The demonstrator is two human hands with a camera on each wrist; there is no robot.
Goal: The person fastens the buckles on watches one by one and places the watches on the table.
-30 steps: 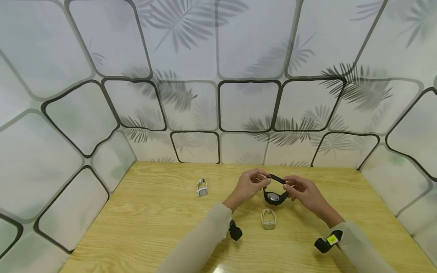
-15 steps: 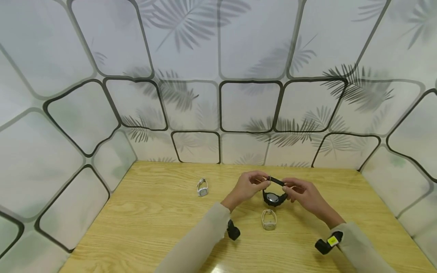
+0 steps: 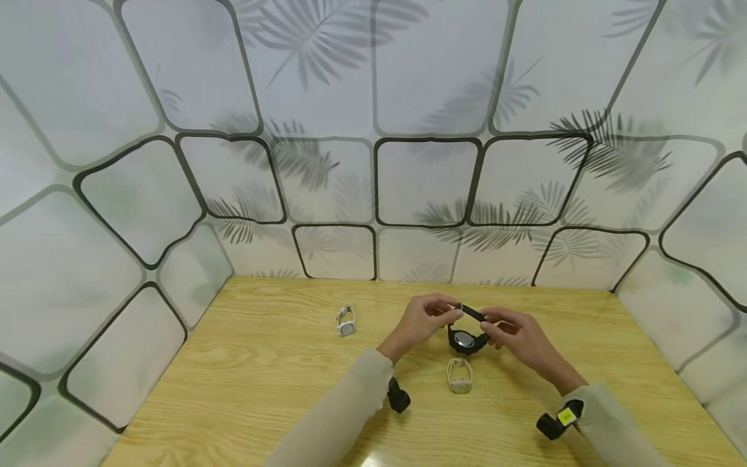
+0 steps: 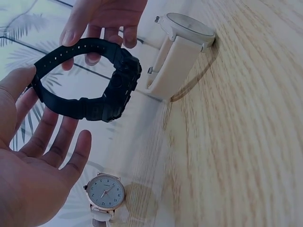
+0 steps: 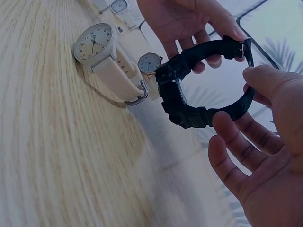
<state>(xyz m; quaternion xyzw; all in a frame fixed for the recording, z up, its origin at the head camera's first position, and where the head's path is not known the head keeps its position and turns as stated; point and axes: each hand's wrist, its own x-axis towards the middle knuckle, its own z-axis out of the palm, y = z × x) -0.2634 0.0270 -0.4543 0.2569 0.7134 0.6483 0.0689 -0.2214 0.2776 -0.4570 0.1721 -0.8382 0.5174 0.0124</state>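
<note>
Both hands hold up a black sports watch (image 3: 464, 342), its strap bent into a loop and its dial at the bottom in the head view. My left hand (image 3: 421, 321) pinches the strap near its buckle between thumb and forefinger. On the opposite side, my right hand (image 3: 516, 332) grips the other part of the strap with thumb and fingers. Whether the buckle is fastened cannot be told. Just in front of the black watch, a beige watch (image 3: 460, 376) stands on the table, its strap looped; its pale dial (image 5: 94, 41) shows in the right wrist view.
A white watch (image 3: 345, 321) stands farther left on the wooden table (image 3: 274, 376). One rose-gold-rimmed watch (image 4: 105, 191) appears in the left wrist view. Patterned cloth walls (image 3: 420, 188) enclose the table at the back and sides.
The black watch has shifted slightly left and down, with its upper strap tilting a little more. My right hand has edged left and lower, while my left hand stays almost in place.
</note>
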